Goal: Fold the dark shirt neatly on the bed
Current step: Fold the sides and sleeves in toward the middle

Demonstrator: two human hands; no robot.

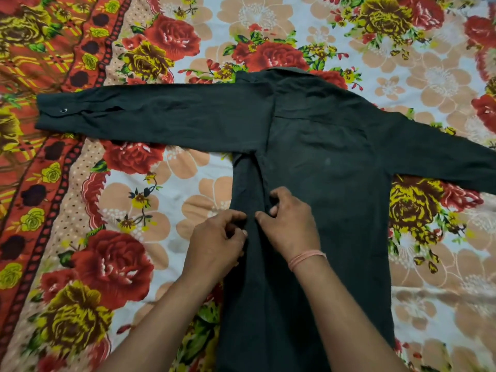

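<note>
The dark shirt (pixel 322 162) lies flat on the bed, collar at the far end, hem toward me. Its left sleeve (pixel 150 114) stretches straight out to the left, cuff with a button at the end; the other sleeve (pixel 434 157) runs off to the right edge. My left hand (pixel 214 242) pinches the cloth at a lengthwise fold near the shirt's left side. My right hand (pixel 290 224), with a pink thread band at the wrist, grips the same fold just beside it, fingers curled into the fabric.
A floral bedsheet (pixel 171 200) with red and yellow roses covers the whole bed. An orange patterned border (pixel 35 183) runs along the left side.
</note>
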